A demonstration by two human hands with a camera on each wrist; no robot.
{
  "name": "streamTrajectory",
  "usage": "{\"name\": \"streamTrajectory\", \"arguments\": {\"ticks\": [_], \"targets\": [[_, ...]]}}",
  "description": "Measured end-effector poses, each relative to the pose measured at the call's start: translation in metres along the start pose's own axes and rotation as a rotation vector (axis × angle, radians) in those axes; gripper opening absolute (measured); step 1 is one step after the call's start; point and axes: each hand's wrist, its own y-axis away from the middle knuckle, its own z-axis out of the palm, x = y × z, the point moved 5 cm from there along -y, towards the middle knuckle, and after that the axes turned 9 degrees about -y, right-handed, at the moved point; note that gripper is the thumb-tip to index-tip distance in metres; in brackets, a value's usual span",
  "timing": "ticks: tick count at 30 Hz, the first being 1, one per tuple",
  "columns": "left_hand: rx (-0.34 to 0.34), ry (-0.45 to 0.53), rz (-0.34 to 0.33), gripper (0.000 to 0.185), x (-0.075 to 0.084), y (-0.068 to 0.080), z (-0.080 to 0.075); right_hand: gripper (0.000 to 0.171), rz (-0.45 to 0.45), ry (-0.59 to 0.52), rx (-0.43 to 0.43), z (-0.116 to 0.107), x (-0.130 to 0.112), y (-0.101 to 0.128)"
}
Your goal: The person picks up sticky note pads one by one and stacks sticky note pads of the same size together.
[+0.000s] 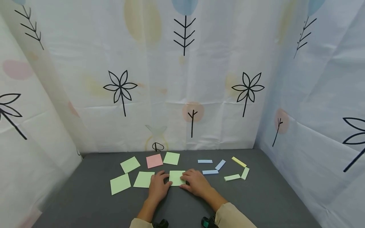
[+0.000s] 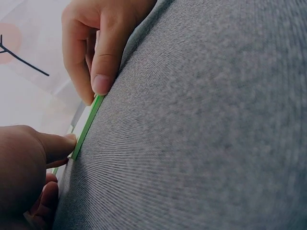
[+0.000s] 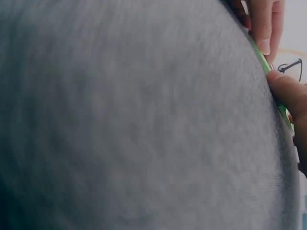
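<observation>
Pinching green square (image 1: 175,178) between left hand (image 1: 158,186) and right hand (image 1: 197,183) — perhaps not finally placed — near five laid squares (image 1: 120,184).

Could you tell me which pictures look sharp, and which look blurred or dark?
Head view: bright, curtain drawings and green squares clear; left wrist view: dimmer, grey cloth showing its weave; right wrist view: cloth blurred, darkest at lower left.

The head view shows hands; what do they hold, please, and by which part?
A flat pale green square: left hand at its left side, right hand at its right.
</observation>
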Motion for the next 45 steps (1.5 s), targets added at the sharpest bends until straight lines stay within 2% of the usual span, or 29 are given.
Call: {"name": "streamTrajectory", "arguments": {"ticks": [5,8,15,27,31,34,40,45], "targets": [[0.005,0.008,0.002,0.029,0.0,0.001,0.002,0.021,-0.126,0.126,-0.003,0.001,0.0,0.0],[0.008,0.007,0.004,0.028,0.001,0.002,0.001,0.017,-0.149,0.136,0.006,0.001,0.0,0.0],[0.008,-0.001,0.003,0.028,0.001,0.001,0.001,0.017,-0.105,0.033,0.027,0.002,0.005,0.0],[0.022,0.001,0.012,0.029,0.002,0.001,0.0,0.017,-0.023,-0.067,0.028,-0.002,0.005,-0.001],[0.012,0.0,0.005,0.03,0.001,0.001,0.002,0.014,0.033,-0.18,0.098,-0.003,0.006,0.0],[0.004,-0.006,0.005,0.03,0.001,0.001,0.004,0.015,0.114,-0.262,0.146,-0.001,0.008,0.003],[0.009,-0.021,0.006,0.03,0.002,-0.001,0.002,0.031,0.314,-0.282,0.124,0.005,0.008,0.005],[0.001,-0.038,0.012,0.03,0.002,-0.002,0.001,0.039,0.398,-0.281,0.1,0.008,0.007,0.006]]}}
